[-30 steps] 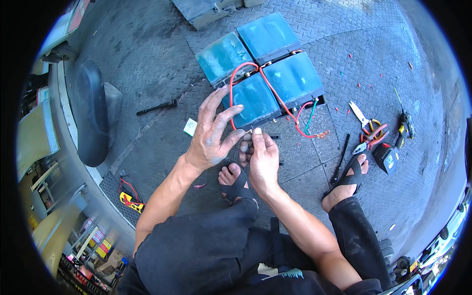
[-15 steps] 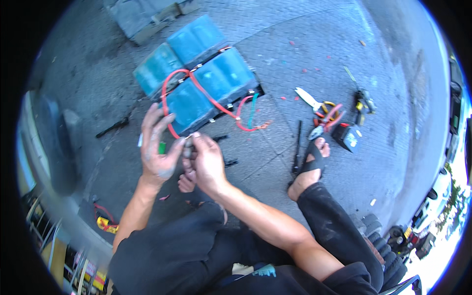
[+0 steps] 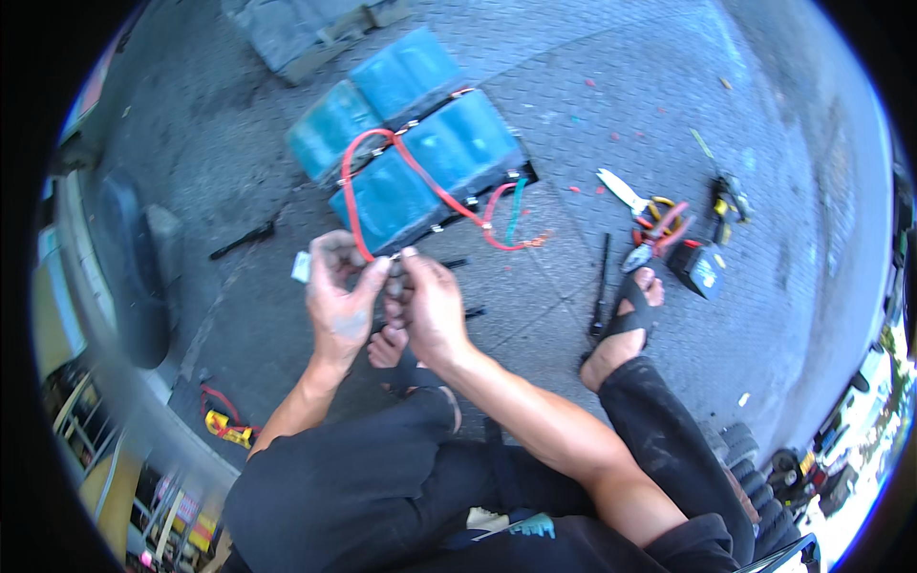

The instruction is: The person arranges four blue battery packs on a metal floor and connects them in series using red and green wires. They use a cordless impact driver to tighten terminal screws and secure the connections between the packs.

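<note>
Several blue-topped batteries stand in a block on the ground in front of me. A red cable loops over them, and one end comes down to my hands. My left hand is closed at that end, its fingers curled and the thumb against the cable. Close beside it, my right hand pinches at the cable's tip; a small shiny bit shows between the fingertips, too small to name. A shorter red cable with bare copper strands and a green wire lie at the block's right corner.
To the right lie scissors, red-handled pliers, a thin black rod, a black battery pack and a yellow-black power tool. A black tool and a yellow tool lie to the left.
My left hand's fingers, stretched upward before, have curled in toward the cable end. My right hand keeps its pinch there. The whole view has shifted slightly, so things sit farther right.
</note>
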`<action>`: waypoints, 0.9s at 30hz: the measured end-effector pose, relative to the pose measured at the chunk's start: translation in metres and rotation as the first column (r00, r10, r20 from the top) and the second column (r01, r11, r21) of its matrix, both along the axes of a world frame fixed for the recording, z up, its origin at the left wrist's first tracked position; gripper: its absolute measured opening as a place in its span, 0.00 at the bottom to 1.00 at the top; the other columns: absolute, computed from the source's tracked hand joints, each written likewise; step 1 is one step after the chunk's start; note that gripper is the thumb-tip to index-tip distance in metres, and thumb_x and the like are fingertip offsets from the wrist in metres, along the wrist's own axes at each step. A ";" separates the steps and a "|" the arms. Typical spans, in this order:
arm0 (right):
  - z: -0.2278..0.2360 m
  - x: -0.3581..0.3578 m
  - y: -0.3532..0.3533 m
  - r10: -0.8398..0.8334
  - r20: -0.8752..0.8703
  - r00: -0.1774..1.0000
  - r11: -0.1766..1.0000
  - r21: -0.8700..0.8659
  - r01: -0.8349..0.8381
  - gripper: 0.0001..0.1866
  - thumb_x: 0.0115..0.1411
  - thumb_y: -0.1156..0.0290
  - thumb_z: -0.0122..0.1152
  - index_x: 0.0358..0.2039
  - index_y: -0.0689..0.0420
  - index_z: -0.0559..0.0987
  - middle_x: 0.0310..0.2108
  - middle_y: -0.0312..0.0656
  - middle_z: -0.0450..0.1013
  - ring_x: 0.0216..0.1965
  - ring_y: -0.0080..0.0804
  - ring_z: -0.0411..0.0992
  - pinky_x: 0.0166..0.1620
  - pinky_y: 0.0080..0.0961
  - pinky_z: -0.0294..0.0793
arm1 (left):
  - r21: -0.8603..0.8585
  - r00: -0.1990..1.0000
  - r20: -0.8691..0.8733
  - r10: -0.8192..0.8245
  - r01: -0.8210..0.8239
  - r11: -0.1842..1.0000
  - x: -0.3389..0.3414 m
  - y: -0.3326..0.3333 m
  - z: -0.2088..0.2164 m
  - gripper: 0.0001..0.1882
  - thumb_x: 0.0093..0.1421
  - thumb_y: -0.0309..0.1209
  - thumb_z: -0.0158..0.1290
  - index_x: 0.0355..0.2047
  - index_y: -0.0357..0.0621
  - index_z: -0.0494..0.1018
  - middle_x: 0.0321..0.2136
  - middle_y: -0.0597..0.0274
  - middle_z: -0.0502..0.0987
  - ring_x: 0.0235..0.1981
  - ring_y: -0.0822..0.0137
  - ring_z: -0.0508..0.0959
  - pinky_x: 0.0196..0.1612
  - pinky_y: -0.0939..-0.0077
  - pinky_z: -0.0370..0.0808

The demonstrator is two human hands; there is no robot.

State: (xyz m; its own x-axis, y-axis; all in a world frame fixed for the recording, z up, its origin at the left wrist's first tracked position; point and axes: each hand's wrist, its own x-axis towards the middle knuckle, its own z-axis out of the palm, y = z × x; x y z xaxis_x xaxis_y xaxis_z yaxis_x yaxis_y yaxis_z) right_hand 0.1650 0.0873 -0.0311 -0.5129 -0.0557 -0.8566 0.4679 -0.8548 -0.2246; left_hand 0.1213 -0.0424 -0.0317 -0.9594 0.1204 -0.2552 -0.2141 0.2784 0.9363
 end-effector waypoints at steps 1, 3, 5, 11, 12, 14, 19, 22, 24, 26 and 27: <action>-0.001 0.000 0.000 -0.007 -0.010 1.000 1.000 -0.001 0.007 0.15 0.79 0.58 0.59 0.36 0.54 0.77 0.23 0.33 0.71 0.21 0.23 0.68 0.25 0.23 0.69 | 0.016 1.000 0.016 -0.001 0.001 1.000 -0.001 0.003 0.000 0.21 0.68 0.19 0.66 0.57 0.39 0.70 0.44 0.65 0.75 0.44 0.75 0.76 0.50 0.75 0.78; -0.003 -0.002 -0.001 -0.017 -0.067 0.998 1.000 0.019 0.019 0.13 0.79 0.61 0.58 0.38 0.54 0.77 0.24 0.33 0.72 0.21 0.23 0.69 0.25 0.22 0.69 | 0.097 0.997 0.068 0.022 -0.029 0.995 0.001 0.008 0.001 0.20 0.69 0.17 0.63 0.56 0.40 0.68 0.44 0.65 0.74 0.43 0.76 0.76 0.47 0.78 0.77; -0.004 -0.002 -0.004 -0.061 -0.082 0.995 0.998 -0.021 0.059 0.13 0.80 0.60 0.58 0.38 0.54 0.77 0.24 0.33 0.72 0.21 0.23 0.69 0.25 0.22 0.69 | 0.147 0.996 0.092 0.014 -0.028 0.989 0.002 0.009 0.001 0.20 0.71 0.16 0.61 0.58 0.39 0.67 0.44 0.64 0.75 0.43 0.76 0.77 0.48 0.78 0.78; -0.013 0.003 0.041 0.406 -0.221 0.887 0.911 0.024 -0.411 0.22 0.81 0.51 0.57 0.38 0.58 0.81 0.26 0.37 0.78 0.24 0.27 0.75 0.26 0.26 0.73 | 0.243 0.999 0.035 -0.013 0.004 0.970 0.003 0.000 -0.007 0.21 0.71 0.15 0.61 0.59 0.38 0.67 0.48 0.60 0.76 0.48 0.72 0.79 0.54 0.75 0.80; -0.015 0.007 0.069 0.675 -0.190 0.713 0.733 0.284 -0.619 0.25 0.80 0.48 0.57 0.38 0.59 0.82 0.26 0.39 0.79 0.24 0.28 0.77 0.26 0.27 0.74 | 0.277 0.998 0.061 -0.002 -0.015 0.961 0.005 0.000 -0.008 0.21 0.71 0.15 0.62 0.59 0.38 0.67 0.48 0.60 0.76 0.49 0.72 0.79 0.54 0.75 0.80; -0.017 0.011 0.154 0.996 0.026 0.084 0.051 0.614 -0.788 0.30 0.76 0.43 0.62 0.41 0.63 0.87 0.33 0.48 0.85 0.32 0.36 0.82 0.43 0.40 0.82 | 0.220 0.999 0.044 -0.023 0.013 0.975 0.006 0.000 -0.011 0.20 0.71 0.16 0.61 0.59 0.38 0.68 0.47 0.60 0.78 0.47 0.70 0.81 0.53 0.71 0.85; -0.013 0.080 0.397 0.409 0.594 0.693 0.198 0.683 -0.703 0.21 0.73 0.56 0.63 0.39 0.65 0.86 0.28 0.41 0.83 0.28 0.30 0.83 0.30 0.32 0.80 | 0.355 0.974 0.208 0.088 -0.159 0.921 0.015 0.002 -0.012 0.13 0.73 0.18 0.60 0.53 0.36 0.70 0.44 0.58 0.80 0.42 0.70 0.85 0.50 0.72 0.85; -0.060 0.115 0.521 -0.508 0.545 0.667 -0.239 0.654 -0.717 0.27 0.67 0.53 0.61 0.40 0.70 0.87 0.35 0.55 0.86 0.32 0.49 0.83 0.40 0.48 0.83 | 0.400 0.967 0.240 0.092 -0.184 0.898 0.015 0.002 -0.015 0.10 0.74 0.21 0.59 0.51 0.37 0.71 0.44 0.57 0.82 0.42 0.70 0.85 0.50 0.71 0.86; -0.100 0.130 0.573 -0.428 0.619 0.658 -0.144 0.672 -0.726 0.30 0.66 0.51 0.63 0.43 0.74 0.87 0.38 0.59 0.86 0.37 0.52 0.82 0.44 0.51 0.79 | 0.399 0.967 0.243 0.074 -0.169 0.901 0.013 0.000 -0.017 0.10 0.74 0.20 0.59 0.51 0.36 0.71 0.43 0.56 0.83 0.42 0.69 0.86 0.50 0.70 0.86; -0.128 0.135 0.600 -0.184 0.643 0.743 0.021 0.759 -0.651 0.28 0.65 0.53 0.65 0.42 0.73 0.86 0.37 0.54 0.85 0.36 0.44 0.81 0.41 0.47 0.77 | 0.456 0.960 0.279 0.038 -0.167 0.874 0.009 -0.004 -0.018 0.11 0.74 0.21 0.60 0.51 0.36 0.71 0.44 0.54 0.84 0.42 0.67 0.86 0.51 0.69 0.86; -0.135 0.133 0.605 -0.155 0.511 0.846 0.129 0.859 -0.495 0.27 0.64 0.54 0.67 0.40 0.73 0.86 0.36 0.49 0.85 0.35 0.39 0.81 0.39 0.44 0.76 | 0.481 0.945 0.325 0.037 -0.199 0.854 0.008 -0.005 -0.018 0.11 0.73 0.21 0.60 0.52 0.36 0.71 0.44 0.53 0.84 0.43 0.66 0.86 0.52 0.68 0.86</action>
